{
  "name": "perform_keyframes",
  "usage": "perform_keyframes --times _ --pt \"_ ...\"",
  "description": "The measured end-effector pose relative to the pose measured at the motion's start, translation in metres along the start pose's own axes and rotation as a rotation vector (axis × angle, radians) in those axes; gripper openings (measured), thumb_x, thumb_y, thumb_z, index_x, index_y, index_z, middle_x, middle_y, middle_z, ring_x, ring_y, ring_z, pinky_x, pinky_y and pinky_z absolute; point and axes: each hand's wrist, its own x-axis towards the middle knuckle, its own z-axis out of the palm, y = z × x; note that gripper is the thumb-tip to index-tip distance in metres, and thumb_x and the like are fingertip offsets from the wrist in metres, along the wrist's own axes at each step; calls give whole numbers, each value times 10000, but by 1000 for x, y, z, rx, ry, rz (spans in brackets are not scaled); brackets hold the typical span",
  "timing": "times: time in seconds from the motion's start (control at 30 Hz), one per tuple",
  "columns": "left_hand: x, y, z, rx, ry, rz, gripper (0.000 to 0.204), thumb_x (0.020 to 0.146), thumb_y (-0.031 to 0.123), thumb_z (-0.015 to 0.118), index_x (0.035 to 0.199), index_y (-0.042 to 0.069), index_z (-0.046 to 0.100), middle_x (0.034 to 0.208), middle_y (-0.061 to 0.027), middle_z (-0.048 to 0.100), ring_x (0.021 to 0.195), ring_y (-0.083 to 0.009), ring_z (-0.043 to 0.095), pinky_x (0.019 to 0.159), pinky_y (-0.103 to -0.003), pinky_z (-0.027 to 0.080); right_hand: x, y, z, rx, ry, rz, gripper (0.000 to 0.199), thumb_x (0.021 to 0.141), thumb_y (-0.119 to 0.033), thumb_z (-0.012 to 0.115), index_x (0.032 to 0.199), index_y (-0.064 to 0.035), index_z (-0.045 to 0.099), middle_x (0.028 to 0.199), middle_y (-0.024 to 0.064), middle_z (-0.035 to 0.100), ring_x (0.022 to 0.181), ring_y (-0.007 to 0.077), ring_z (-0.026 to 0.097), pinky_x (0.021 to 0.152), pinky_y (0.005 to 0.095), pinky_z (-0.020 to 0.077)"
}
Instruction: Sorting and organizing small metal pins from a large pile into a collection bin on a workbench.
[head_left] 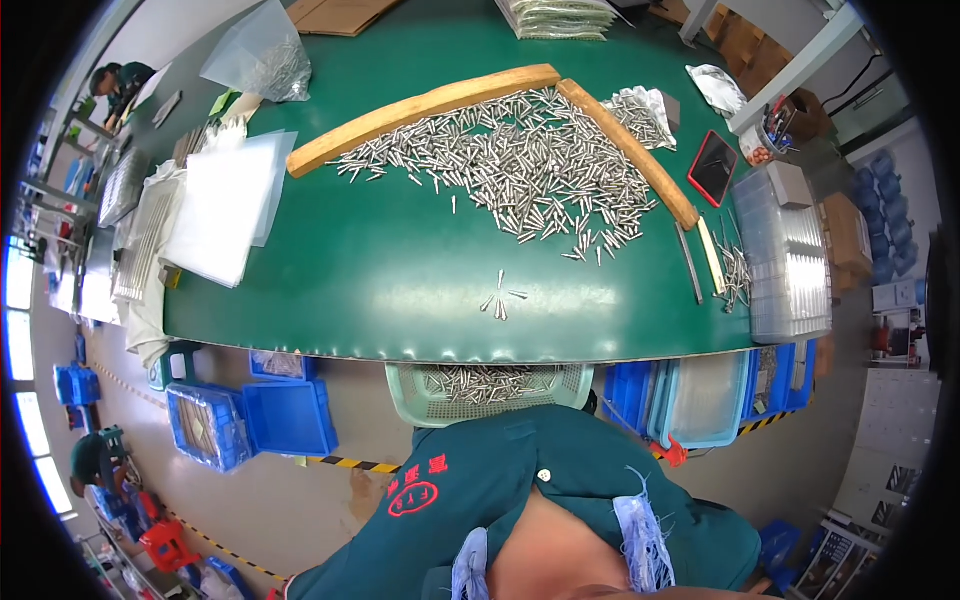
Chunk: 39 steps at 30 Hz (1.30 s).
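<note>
Neither of my hands shows; only my dark green sleeves point(360, 545) and jacket front are seen at the lower edge. On the green table point(380, 300) lies a large pile of small silvery metal pins point(540, 170), tapered as far as I can make out. Two wooden bars, a left one point(420, 108) and a right one point(630, 150), meet in an angle behind and beside the pile. Several loose pins point(501, 309) lie apart near the table's front edge. Under that edge, close to my body, a pale green basket point(405, 395) holds more of these pins.
Plastic sheets point(215, 215) and a clear bag of parts point(265, 65) lie at left. On the right are a red-cased phone point(713, 168), a metal strip point(690, 265) and clear plastic boxes point(780, 265). Blue bins point(290, 418) stand on the floor. Another person point(125, 85) is far left.
</note>
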Motion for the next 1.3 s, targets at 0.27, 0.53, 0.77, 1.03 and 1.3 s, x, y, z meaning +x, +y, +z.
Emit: perform_keyframes --times 0.27,0.53,0.77,1.03,1.3 --pt "-5 -5 1 50 1 -62 373 841 160 689 1152 -26 600 1057 -126 654 974 -217 635 828 -348 528 13 -6 1 -50 -20 -14 316 882 -312 593 984 -23 672 903 117 700 794 209 667 649 329 531" --pt "-11 -10 5 107 -22 -151 376 841 158 688 1158 -22 598 1054 -122 655 971 -216 637 824 -347 530 16 5 13 -73 -45 -5 310 878 -301 594 987 -21 671 907 120 699 797 215 667 654 336 532" --pt "-10 -8 3 165 -47 -218 378 841 157 686 1163 -19 596 1051 -119 657 968 -214 638 821 -346 532 18 9 18 -91 -54 0 305 875 -291 595 990 -19 671 910 122 699 800 221 667 658 342 533" --pt "-11 -7 6 220 -59 -287 381 841 156 685 1169 -16 594 1048 -115 658 964 -213 639 817 -344 534 24 7 20 -130 -70 -6 300 871 -281 596 993 -17 670 914 125 698 803 228 668 664 349 534" --pt "-9 0 8 284 -79 -364 384 841 154 683 1174 -12 592 1045 -111 660 961 -212 641 813 -343 536 28 9 24 -155 -85 -8 295 868 -270 597 996 -14 669 917 128 698 807 235 668 669 356 535"
